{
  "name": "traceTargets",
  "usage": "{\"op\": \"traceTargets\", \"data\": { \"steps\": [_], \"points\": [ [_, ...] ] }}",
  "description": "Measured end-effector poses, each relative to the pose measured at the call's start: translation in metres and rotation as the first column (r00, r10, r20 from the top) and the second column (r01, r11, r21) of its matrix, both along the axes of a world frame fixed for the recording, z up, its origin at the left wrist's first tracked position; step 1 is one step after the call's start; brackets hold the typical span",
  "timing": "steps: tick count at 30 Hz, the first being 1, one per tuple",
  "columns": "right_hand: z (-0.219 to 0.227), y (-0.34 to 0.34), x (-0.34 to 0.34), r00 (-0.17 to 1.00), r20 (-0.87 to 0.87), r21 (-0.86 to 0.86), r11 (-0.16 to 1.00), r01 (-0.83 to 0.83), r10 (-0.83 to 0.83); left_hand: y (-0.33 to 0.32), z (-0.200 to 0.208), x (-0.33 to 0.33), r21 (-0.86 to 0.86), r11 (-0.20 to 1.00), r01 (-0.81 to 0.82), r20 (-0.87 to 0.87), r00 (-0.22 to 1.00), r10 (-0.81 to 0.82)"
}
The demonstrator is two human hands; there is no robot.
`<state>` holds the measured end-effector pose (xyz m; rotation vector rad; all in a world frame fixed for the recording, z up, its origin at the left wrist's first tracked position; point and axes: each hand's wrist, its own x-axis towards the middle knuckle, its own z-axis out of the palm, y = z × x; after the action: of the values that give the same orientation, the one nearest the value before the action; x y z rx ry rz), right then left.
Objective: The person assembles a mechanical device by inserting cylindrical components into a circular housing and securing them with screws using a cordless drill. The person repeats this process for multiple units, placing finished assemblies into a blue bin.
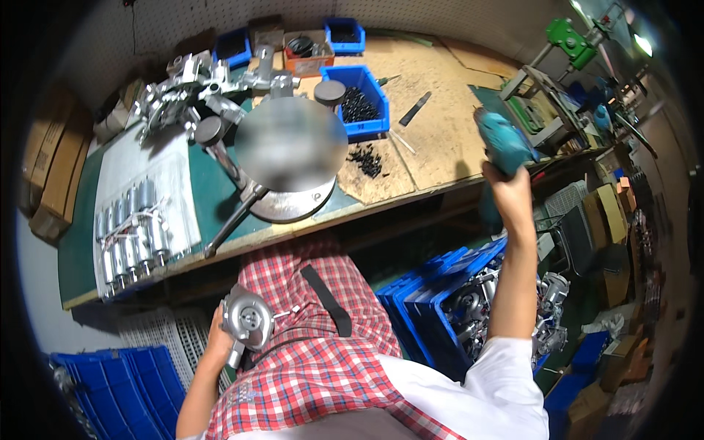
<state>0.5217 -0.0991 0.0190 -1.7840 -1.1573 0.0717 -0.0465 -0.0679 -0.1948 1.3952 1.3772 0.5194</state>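
Low at my lap, my left hand is closed round a silver round metal housing with a disc-shaped face and a short spout-like tube. My right hand grips a teal power drill by its handle, raised off the right part of the bench, its nose pointing up and away. A round metal fixture with a dark lever stands at the bench's front edge; its upper part is blurred out. Beside it lie loose black screws, just in front of a blue bin filled with more.
Several cylindrical motors lie at the bench's left, with silver castings piled behind. A black-handled tool lies mid-bench. A green press stands far right. Blue crates of metal parts sit below, right of my lap.
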Motion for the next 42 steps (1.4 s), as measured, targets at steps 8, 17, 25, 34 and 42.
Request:
{"op": "traceTargets", "data": {
  "steps": [8,17,25,34,42],
  "points": [
    [-0.097,0.122,0.085,0.709,0.705,-0.376,0.849,0.370,0.003,-0.009,-0.029,-0.008,0.154,0.988,0.020,-0.051,0.999,-0.012],
    [-0.101,0.127,0.090,0.872,0.488,-0.448,0.853,0.268,-0.018,0.034,-0.058,0.007,0.248,0.961,0.121,-0.116,0.989,-0.095],
    [-0.092,0.126,0.087,0.903,0.426,-0.500,0.817,0.287,-0.056,0.048,-0.023,0.048,0.166,0.977,0.132,-0.063,0.990,-0.123],
    [-0.094,0.124,0.079,0.893,0.445,-0.483,0.823,0.301,-0.065,0.054,-0.019,0.056,0.107,0.984,0.140,-0.036,0.990,-0.137],
    [-0.090,0.118,0.065,0.888,0.452,-0.398,0.872,0.284,-0.082,0.060,-0.017,0.063,0.073,0.986,0.147,-0.010,0.989,-0.147]
  ]
}}
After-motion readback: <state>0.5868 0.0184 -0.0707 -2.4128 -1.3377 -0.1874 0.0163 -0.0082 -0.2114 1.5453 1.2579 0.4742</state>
